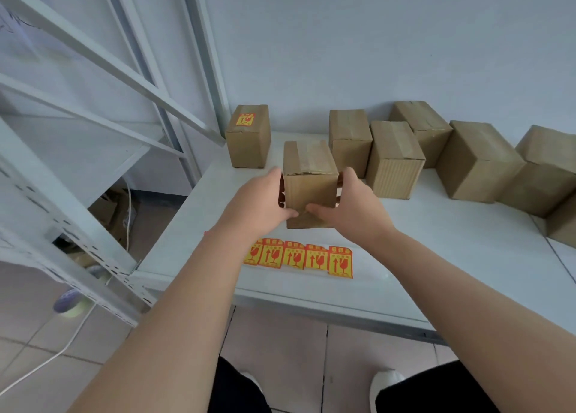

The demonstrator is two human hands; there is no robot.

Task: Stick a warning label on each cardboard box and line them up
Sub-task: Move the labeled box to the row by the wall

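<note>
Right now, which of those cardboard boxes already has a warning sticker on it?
Only the far-left box, standing alone by the shelf frame, shows a red-and-yellow label on top. The box held between both hands and those to the right show plain tops.

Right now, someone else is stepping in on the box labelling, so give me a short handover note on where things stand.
Left hand and right hand: both gripping the sides of one unlabelled box near the table's front.
Done: one labelled box stands at the back left, sticker on top.
Left: the held box, plus the boxes to its right, starting with the nearest box; no label shows on any of them.
Supplies: sticker strip, five showing, lies at the table's front edge.
Then line them all up.
</note>
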